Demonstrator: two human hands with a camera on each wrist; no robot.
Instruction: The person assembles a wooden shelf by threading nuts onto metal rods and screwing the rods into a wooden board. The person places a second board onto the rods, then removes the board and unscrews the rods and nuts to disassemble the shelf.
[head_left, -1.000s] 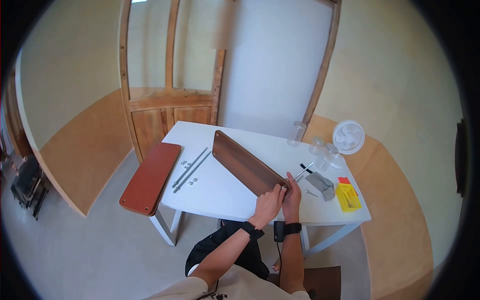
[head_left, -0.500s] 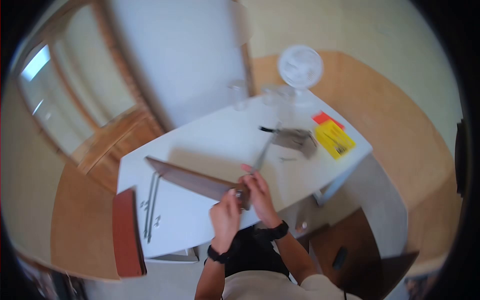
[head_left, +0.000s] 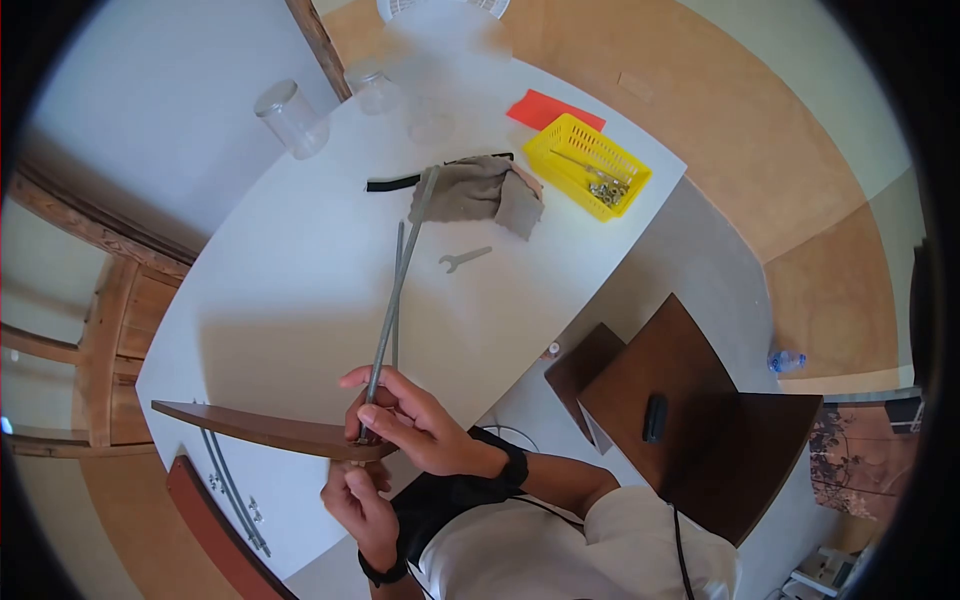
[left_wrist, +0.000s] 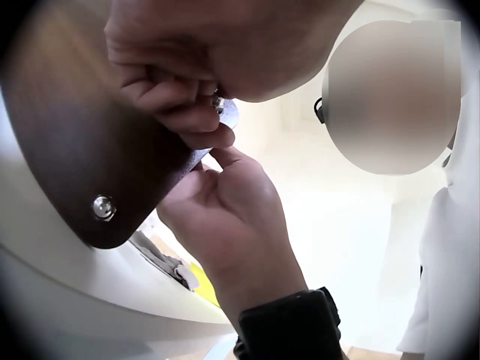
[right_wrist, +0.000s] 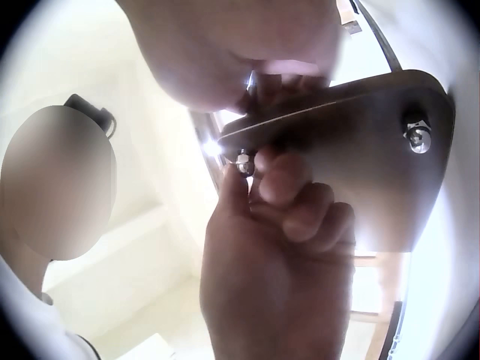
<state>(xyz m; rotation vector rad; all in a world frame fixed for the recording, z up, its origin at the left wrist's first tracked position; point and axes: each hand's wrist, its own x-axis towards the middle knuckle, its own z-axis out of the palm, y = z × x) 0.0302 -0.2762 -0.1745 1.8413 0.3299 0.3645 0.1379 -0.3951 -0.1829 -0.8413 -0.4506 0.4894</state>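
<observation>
A dark brown board (head_left: 250, 425) with rounded corners is held tilted at the table's near edge. My right hand (head_left: 430, 435) grips a long metal rod (head_left: 400, 290) close to its lower end, against the board's upper face. A second rod (head_left: 398, 310) stands out beyond the same board end. On the underside, my left hand (head_left: 362, 512) pinches a shiny cap nut (right_wrist: 244, 163) at the corner between thumb and fingers. Another cap nut (left_wrist: 103, 208) sits at the board's other corner. The rod's lower tip is hidden by the fingers and board.
Farther along the white table lie an open-end wrench (head_left: 465, 259), a grey cloth (head_left: 465, 190), an orange-red sheet (head_left: 555, 105) and a yellow basket (head_left: 560, 185). Jars (head_left: 292, 120) stand behind. Two rods (head_left: 228, 490) and a reddish board (head_left: 215, 530) are at left; a brown chair (head_left: 690, 400) stands right.
The head view has swung to the right and closer over the table. The board has tilted, now seen nearly edge-on, its rods pointing away. Both hands stay at its near corner.
</observation>
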